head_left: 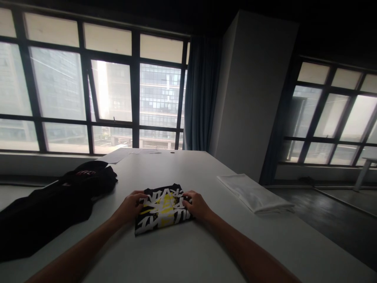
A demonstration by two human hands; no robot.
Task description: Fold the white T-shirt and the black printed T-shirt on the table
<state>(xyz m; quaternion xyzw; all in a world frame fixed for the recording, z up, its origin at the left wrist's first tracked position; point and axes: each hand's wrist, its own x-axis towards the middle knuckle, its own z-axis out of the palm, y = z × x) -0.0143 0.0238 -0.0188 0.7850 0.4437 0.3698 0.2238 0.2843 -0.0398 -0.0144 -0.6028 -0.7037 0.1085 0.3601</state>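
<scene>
A folded black T-shirt (165,208) with bold white and yellow lettering lies on the white table (215,243) in front of me. My left hand (131,205) grips its left edge, fingers bent over the cloth. At the opposite edge, my right hand (196,204) holds the shirt with thumb and fingers drawn together on the fabric. The undersides of both hands are hidden.
A heap of black clothing (55,204) spreads over the table's left side. Folded white cloth (255,192) lies near the right edge. Sheets of paper (118,156) rest at the far left end. Windows and a blue curtain (202,94) stand beyond.
</scene>
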